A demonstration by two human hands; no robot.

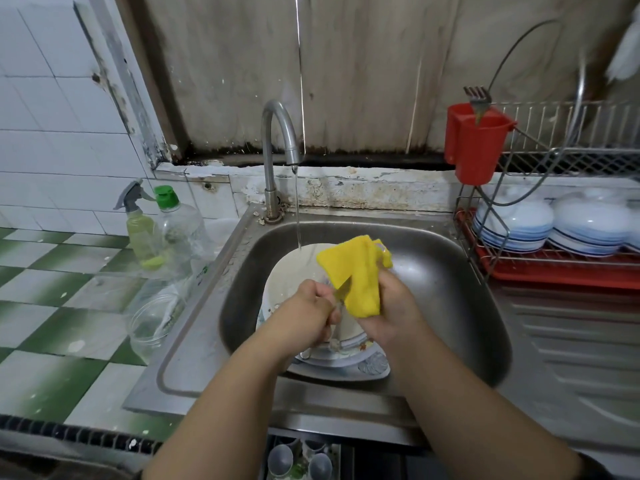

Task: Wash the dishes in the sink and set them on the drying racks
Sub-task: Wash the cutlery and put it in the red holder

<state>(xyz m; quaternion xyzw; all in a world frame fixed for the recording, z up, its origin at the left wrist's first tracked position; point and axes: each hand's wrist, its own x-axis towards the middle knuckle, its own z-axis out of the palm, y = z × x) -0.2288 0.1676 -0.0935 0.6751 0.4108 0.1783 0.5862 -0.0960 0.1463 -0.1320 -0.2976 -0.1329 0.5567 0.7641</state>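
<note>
Knife (343, 291) is gripped by the left hand (313, 311) over the sink (450, 271); the right hand's (389, 306) fingers clutch the yellow cloth (356, 271) against its blade, probably to wipe it above the plates (346, 355).

Both grips (313, 311) (391, 306) apparently curled, close together.

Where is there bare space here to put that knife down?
The ribbed drainboard between the sink and dish rack is bare. The sink's middle is crowded with plates, and bottles crowd its left edge.
</note>
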